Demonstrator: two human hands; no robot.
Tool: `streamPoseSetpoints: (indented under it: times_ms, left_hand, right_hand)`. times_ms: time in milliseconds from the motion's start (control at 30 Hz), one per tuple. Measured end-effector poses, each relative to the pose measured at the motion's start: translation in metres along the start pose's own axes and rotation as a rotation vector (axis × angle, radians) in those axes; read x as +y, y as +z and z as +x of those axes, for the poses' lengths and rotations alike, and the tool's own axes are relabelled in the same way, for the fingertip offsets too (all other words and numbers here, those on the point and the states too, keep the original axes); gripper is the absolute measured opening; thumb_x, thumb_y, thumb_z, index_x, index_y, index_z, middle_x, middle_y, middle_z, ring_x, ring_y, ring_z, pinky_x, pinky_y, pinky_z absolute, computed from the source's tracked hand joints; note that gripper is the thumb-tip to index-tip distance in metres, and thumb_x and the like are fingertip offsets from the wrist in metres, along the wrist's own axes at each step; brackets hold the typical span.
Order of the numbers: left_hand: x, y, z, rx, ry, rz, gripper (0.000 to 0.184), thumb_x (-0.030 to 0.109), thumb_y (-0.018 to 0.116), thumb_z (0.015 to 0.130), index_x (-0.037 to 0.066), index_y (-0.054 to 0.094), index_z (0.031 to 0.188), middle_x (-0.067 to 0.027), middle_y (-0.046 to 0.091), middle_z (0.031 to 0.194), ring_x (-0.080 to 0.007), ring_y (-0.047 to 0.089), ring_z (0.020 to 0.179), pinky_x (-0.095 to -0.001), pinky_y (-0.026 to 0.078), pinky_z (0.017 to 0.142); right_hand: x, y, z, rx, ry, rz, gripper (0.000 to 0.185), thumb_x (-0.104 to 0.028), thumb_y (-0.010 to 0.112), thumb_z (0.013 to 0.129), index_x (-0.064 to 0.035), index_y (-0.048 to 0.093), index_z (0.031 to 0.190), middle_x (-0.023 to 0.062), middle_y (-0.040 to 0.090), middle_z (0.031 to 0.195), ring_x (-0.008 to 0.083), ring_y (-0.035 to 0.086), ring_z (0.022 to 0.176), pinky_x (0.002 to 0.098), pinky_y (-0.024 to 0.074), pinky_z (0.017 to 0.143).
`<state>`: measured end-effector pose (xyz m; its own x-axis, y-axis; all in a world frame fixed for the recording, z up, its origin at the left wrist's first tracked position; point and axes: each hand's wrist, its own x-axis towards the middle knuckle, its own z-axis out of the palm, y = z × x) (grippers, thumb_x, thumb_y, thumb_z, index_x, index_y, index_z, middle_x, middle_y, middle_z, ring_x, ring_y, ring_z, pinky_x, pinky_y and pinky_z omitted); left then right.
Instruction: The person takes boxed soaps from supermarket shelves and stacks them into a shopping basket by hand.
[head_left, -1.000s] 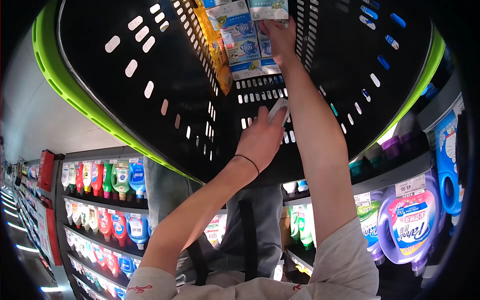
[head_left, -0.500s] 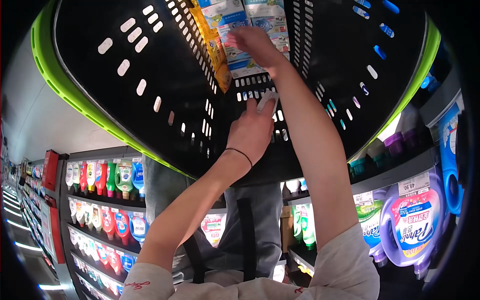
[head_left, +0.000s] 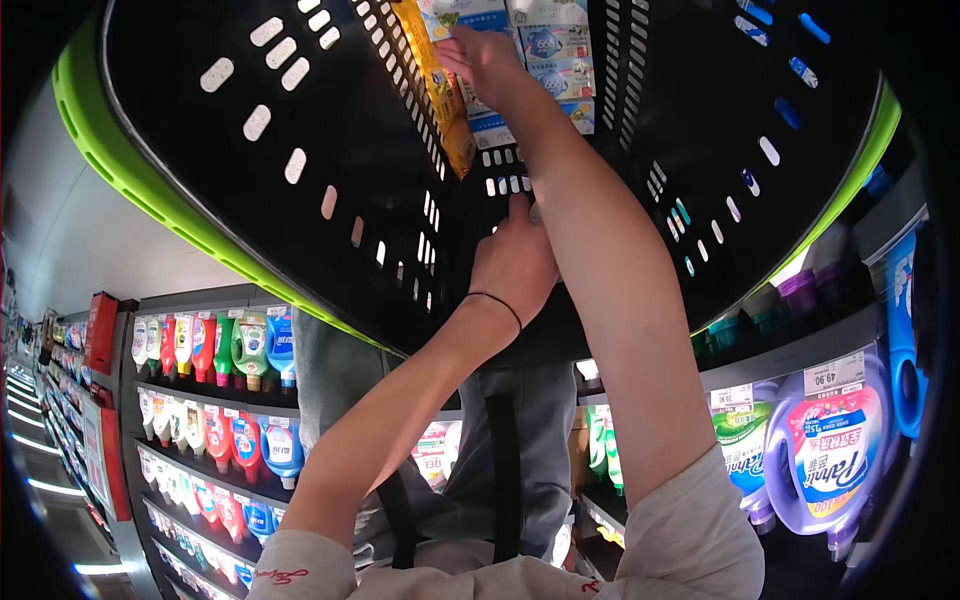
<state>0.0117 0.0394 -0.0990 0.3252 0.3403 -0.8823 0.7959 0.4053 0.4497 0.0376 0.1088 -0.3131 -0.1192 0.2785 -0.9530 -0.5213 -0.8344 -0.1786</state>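
Note:
My right hand [head_left: 482, 68] is deep in a black shopping basket [head_left: 330, 120], with its fingers stretched to the left over blue-and-white boxed packs [head_left: 560, 75]. Its fingertips are by a yellow packet [head_left: 440, 90] along the basket's left side; I cannot tell whether they touch it. Nearer to me, my left hand [head_left: 515, 255], with a black band at the wrist, is closed around a small white item [head_left: 536, 212]. Most of that item is hidden behind my right forearm and my fingers.
A bright green rim [head_left: 150, 215] edges the basket. Shelves of colourful bottles [head_left: 250, 345] stand on the left. At the right, large purple detergent bottles [head_left: 825, 445] sit below price tags [head_left: 835, 374].
My right hand has moved a little up and left, toward the yellow packet. The left hand has shifted slightly right, and its white item is now mostly covered by my right forearm.

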Motion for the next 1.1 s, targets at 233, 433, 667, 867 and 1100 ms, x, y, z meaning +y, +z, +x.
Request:
streamPoseSetpoints:
  times_ms: [233,433,667,867,1100]
  left_hand:
    - [0.005,-0.018,0.001,0.024,-0.056,-0.022,0.033,0.014,0.058,0.085,0.002,0.049,0.114,-0.0202,0.049,0.101,-0.0342,0.065,0.075,-0.0406,0.057,0.063]
    - [0.009,-0.017,0.001,0.004,-0.063,-0.048,0.033,0.012,0.059,0.082,0.000,0.051,0.112,-0.0204,0.049,0.102,-0.0349,0.065,0.079,-0.0403,0.057,0.064]
    - [-0.004,-0.010,0.001,-0.052,-0.010,-0.036,0.032,0.009,0.060,0.078,-0.003,0.052,0.107,-0.0208,0.050,0.105,-0.0335,0.065,0.082,-0.0407,0.057,0.066]
    - [0.004,-0.022,0.002,0.035,-0.074,-0.094,0.032,0.009,0.059,0.080,0.001,0.052,0.110,-0.0220,0.051,0.107,-0.0351,0.064,0.080,-0.0420,0.056,0.065]
    - [0.007,-0.032,0.010,0.330,-0.099,-0.623,0.039,0.010,0.054,0.089,0.008,0.046,0.128,-0.0208,0.051,0.106,-0.0330,0.058,0.093,-0.0378,0.049,0.077]
  right_hand:
    - [-0.033,0.010,-0.034,-0.066,-0.423,-1.467,0.032,-0.024,0.058,0.088,0.0005,0.058,0.108,0.0147,0.064,0.103,0.0241,0.064,0.095,0.0349,0.0524,0.077]
    - [-0.020,0.041,-0.010,-0.063,-0.951,-1.731,0.056,-0.026,0.039,0.093,0.0028,0.026,0.139,0.0223,0.026,0.146,0.0367,0.025,0.135,0.0404,0.0197,0.112]
    - [-0.003,0.047,0.000,0.038,-0.963,-1.715,0.051,-0.024,0.033,0.095,0.0020,0.029,0.139,0.0169,0.023,0.148,0.0337,0.021,0.137,0.0415,0.0169,0.113]
    - [-0.032,0.057,-0.017,-0.104,-0.843,-2.006,0.053,-0.026,0.041,0.093,0.0014,0.033,0.137,0.0228,0.034,0.142,0.0343,0.028,0.134,0.0368,0.0269,0.109]
    - [-0.102,-0.029,-0.080,-0.060,-0.494,-0.993,0.039,-0.025,0.050,0.094,-0.0041,0.053,0.126,0.0119,0.061,0.114,0.0177,0.059,0.103,0.0293,0.0442,0.092]
